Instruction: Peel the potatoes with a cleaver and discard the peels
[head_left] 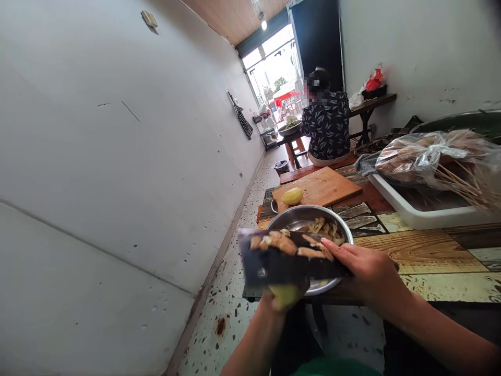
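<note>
Head view shows the left hand (271, 307) low and near the middle, gripping a yellow potato (286, 293). This potato sits against the left fingers, just under the broad blade of the knife (279, 270), which covers part of it; because of this and the blur, I cannot tell how each left finger is placed, or whether the blade touches the potato. The right hand (371, 269) is closed around the handle end of the knife, with one digit lying forward along the upper side of the blade. Brown peels (282, 243) stick on the blade, to the left of this digit. Behind the knife is a metal bowl (344, 223) with more peels inside. Beyond the bowl, a second potato (292, 196) lies on the board (329, 184), well apart from both hands.
</note>
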